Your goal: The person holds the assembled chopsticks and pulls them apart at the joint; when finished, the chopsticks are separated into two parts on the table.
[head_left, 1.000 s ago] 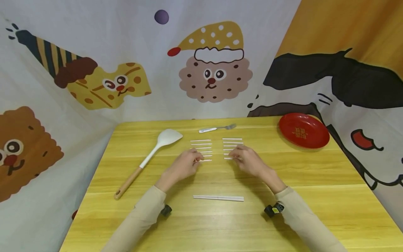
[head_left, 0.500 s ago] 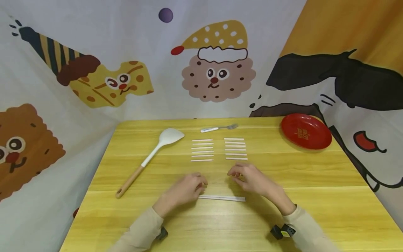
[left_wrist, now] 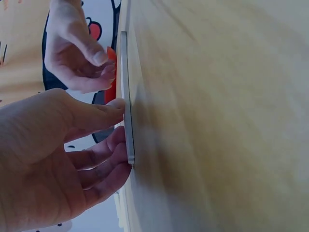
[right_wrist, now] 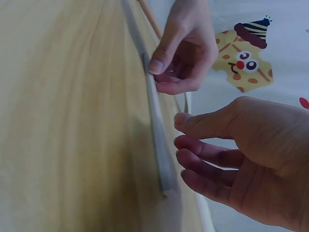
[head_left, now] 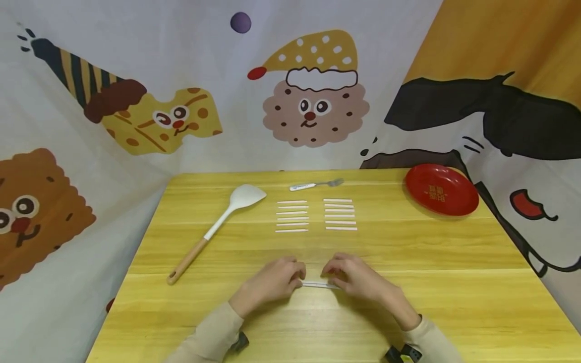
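While both hands meet low in the centre of the head view, a long white stick (head_left: 320,285) lies flat on the yellow table (head_left: 454,282) between them. The left hand (head_left: 272,280) has its thumb and fingertips (left_wrist: 118,104) against the stick's left end, fingers bent loosely; whether they actually pinch it cannot be told. The right hand (head_left: 356,277) hovers at the other end with fingers (right_wrist: 193,123) spread apart and relaxed, close beside the stick but not clearly gripping it.

Above the hands, in the middle of the frame, short white sticks lie in two neat columns, a left column (head_left: 292,216) and a right column (head_left: 340,214), each stick parallel to the others and a gap between the columns. Left of them a white spatula (head_left: 218,224) with a wooden handle lies on a slant. A small fork (head_left: 316,184) rests near the table's far edge, and a red plate (head_left: 441,189) sits in the table's upper right corner, well apart from the hands.
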The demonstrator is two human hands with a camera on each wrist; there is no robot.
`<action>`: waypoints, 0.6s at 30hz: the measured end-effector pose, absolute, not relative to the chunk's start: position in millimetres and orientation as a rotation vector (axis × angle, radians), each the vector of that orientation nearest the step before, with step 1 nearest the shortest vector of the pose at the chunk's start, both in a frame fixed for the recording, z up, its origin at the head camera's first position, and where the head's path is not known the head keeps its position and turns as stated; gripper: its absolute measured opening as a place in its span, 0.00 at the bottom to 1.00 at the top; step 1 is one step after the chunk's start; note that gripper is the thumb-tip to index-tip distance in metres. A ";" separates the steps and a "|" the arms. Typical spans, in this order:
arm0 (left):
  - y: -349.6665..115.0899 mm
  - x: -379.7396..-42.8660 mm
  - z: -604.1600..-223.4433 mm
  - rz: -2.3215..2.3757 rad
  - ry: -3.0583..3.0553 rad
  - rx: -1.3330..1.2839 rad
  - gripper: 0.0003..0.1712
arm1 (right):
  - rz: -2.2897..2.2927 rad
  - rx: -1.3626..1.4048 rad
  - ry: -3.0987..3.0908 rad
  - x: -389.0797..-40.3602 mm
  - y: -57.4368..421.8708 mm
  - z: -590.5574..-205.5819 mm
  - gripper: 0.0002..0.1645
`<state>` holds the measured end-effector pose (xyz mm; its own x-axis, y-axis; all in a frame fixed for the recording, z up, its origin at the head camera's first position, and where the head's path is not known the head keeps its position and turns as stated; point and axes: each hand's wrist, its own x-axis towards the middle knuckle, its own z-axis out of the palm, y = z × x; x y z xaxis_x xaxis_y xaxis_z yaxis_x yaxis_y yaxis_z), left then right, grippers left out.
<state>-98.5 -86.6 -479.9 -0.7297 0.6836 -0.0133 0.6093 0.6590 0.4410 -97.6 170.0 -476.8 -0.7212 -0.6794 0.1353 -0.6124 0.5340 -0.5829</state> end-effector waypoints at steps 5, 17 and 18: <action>-85.8 -100.0 -481.2 0.629 2.694 1.059 0.03 | -0.971 -1.110 2.646 -96.4 169.5 -485.7 0.09; -84.9 -102.6 -481.5 0.649 2.674 1.020 0.03 | -0.974 -1.077 2.671 -99.2 168.2 -492.3 0.07; -84.7 -102.8 -481.6 0.650 2.673 1.018 0.03 | -0.967 -1.069 2.673 -99.4 168.0 -492.6 0.07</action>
<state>-102.8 -84.7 -481.6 -0.7403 0.6713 -0.0361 0.5798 0.6647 0.4712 -99.4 168.0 -492.6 -0.7475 -0.6510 0.1320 -0.5847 0.5505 -0.5958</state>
